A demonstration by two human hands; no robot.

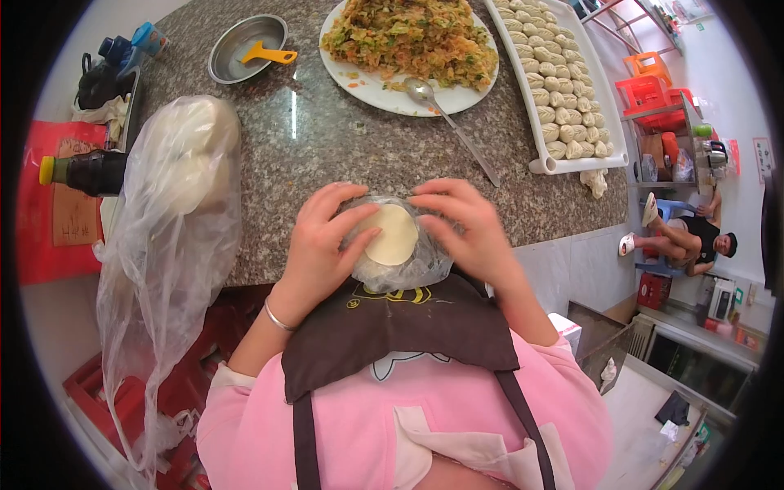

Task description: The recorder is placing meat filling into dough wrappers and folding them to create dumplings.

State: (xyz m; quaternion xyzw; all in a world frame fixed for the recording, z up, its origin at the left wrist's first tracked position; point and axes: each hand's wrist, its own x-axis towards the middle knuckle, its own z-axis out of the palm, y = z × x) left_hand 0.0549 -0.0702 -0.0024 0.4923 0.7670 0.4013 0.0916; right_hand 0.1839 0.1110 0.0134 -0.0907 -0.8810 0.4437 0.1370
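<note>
A round, pale dough wrapper (392,235) lies on a crumpled clear plastic bag (392,274) at the counter's near edge, in front of my apron. My left hand (331,236) is at the wrapper's left side, thumb and index fingertips over its rim; whether they pinch it is unclear. On the bag's right side is my right hand (468,226), slightly blurred, fingers apart and nothing seen in them. Beyond them, a white plate (343,86) holds a heap of chopped vegetable filling (410,43). A metal spoon (456,128) rests with its bowl on the plate and its handle on the counter.
At right, a white tray (539,138) carries rows of pleated dumplings (560,98). A steel bowl (228,67) holds a yellow-handled tool (269,55). Bagged dough (190,153) and a dark bottle (92,173) are at left. A person (698,236) sits far right.
</note>
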